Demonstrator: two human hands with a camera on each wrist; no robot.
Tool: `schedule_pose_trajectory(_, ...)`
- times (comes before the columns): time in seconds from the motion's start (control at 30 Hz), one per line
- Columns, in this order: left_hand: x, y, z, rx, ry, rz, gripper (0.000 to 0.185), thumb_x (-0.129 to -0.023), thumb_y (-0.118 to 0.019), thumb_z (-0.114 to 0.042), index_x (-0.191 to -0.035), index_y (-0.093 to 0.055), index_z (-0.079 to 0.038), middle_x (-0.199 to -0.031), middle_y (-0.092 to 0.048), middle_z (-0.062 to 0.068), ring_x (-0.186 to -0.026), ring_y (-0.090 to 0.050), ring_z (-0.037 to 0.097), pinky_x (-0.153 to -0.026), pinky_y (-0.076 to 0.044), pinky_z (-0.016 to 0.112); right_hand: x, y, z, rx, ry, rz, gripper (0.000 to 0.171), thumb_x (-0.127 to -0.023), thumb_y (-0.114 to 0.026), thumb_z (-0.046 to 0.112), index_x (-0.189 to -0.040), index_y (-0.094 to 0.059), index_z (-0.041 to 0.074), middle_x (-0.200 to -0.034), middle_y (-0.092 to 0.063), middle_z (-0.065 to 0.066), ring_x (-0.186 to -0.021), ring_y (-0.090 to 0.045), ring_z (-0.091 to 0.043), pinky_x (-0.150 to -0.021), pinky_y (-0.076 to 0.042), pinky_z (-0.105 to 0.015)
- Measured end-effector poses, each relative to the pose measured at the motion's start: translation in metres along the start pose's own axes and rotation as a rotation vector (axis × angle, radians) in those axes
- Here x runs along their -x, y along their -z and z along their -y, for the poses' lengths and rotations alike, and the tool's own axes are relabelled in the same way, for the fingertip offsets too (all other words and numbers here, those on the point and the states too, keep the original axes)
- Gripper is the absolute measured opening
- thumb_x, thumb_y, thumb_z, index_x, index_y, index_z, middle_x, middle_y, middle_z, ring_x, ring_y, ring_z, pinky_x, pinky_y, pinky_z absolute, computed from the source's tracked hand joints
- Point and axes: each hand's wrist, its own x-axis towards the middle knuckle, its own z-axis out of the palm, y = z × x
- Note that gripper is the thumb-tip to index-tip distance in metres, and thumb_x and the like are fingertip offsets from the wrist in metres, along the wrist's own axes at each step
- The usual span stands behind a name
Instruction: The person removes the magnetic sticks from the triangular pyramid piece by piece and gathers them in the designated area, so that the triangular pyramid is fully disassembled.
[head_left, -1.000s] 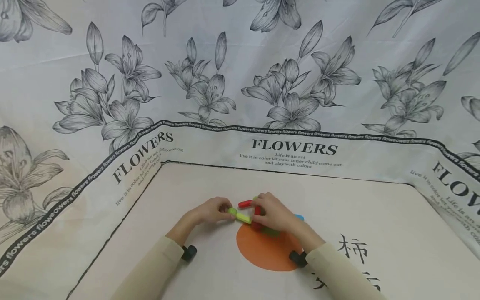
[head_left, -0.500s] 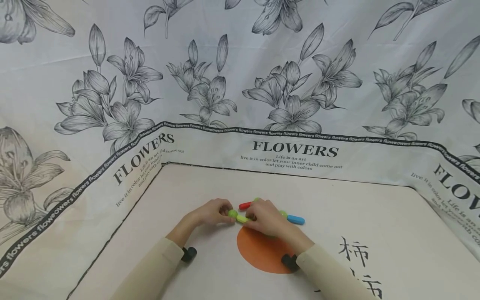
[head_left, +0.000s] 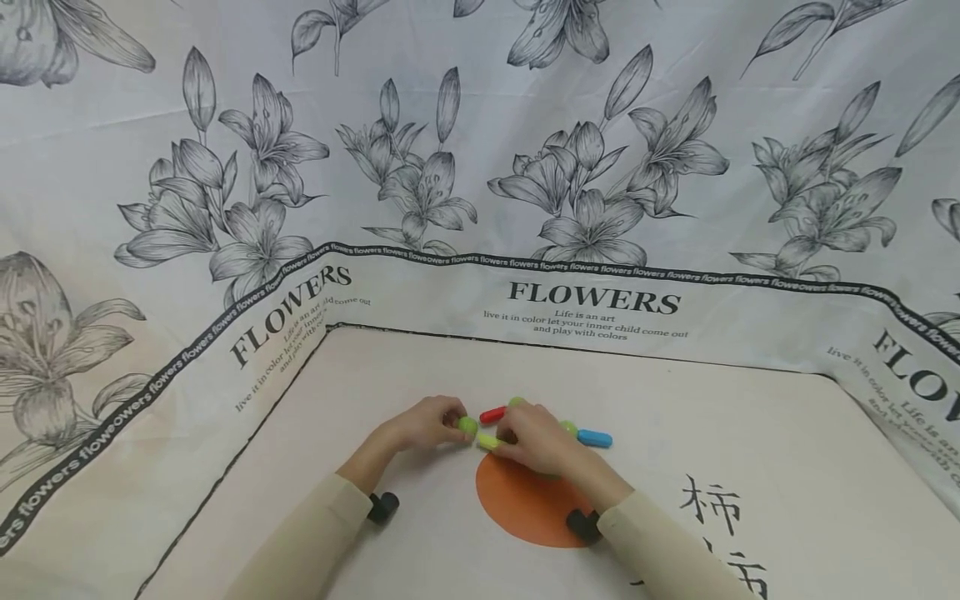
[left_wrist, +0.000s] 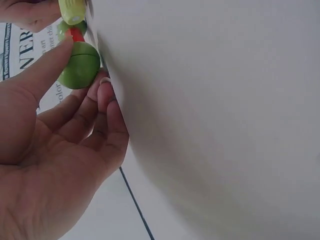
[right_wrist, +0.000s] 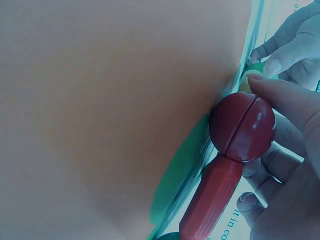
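On my head feed, both hands meet just above the top edge of the orange circle printed on the cream cloth. My left hand pinches a green ball between thumb and curled fingers; the left wrist view confirms it, thumb pressed on the ball, fingertips tucked beneath against the cloth. A yellow-green rod runs from that ball toward the circle's upper left rim, where my right hand closes over its far end, fingers curled round the pieces. The right wrist view, its colours shifted, shows the thumb pressing on a second ball with a rod joined to it. Behind the circle, a red rod shows between the hands. To the circle's upper right, a blue rod lies on the cloth, touching a green ball beside my right knuckles.
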Motion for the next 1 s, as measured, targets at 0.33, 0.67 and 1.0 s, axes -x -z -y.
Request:
schedule_pose_trajectory(0.33,0.0,0.004,-0.004,-0.016,0.039,-0.031,0.026,-0.092,-0.078,-0.025,-0.109,-0.067,-0.009,-0.093,-0.06,0.001,-0.09,-0.054,0.018,-0.079,-0.048,0.034,0.008,0.004,-0.003,-0.036,0.017,0.023,0.006,-0.088,-0.082,0.024,-0.087,-0.079,0.019,-0.067,-0.057,0.011,-0.075,-0.051,-0.012,-0.069,-0.041,-0.031)
schedule_pose_trajectory(0.67,-0.041,0.009,-0.008,0.018,0.017,-0.158,0.031,-0.09,-0.08,-0.024,-0.112,-0.065,-0.008,-0.097,-0.063,0.004,-0.088,-0.057,0.02,-0.073,-0.05,0.032,0.019,0.006,-0.006,-0.03,0.036,0.013,0.01,-0.087,-0.083,0.022,-0.095,-0.08,0.017,-0.078,-0.059,0.012,-0.081,-0.049,-0.012,-0.075,-0.04,-0.035)
schedule_pose_trajectory(1.0,-0.096,0.0,-0.014,0.014,0.057,-0.228,0.035,-0.091,-0.08,-0.026,-0.116,-0.064,-0.008,-0.103,-0.063,0.006,-0.092,-0.057,0.02,-0.079,-0.049,0.033,0.032,0.008,-0.006,-0.029,0.088,-0.011,0.015,-0.088,-0.08,0.013,-0.102,-0.078,0.011,-0.093,-0.06,0.005,-0.086,-0.05,-0.013,-0.078,-0.044,-0.032)
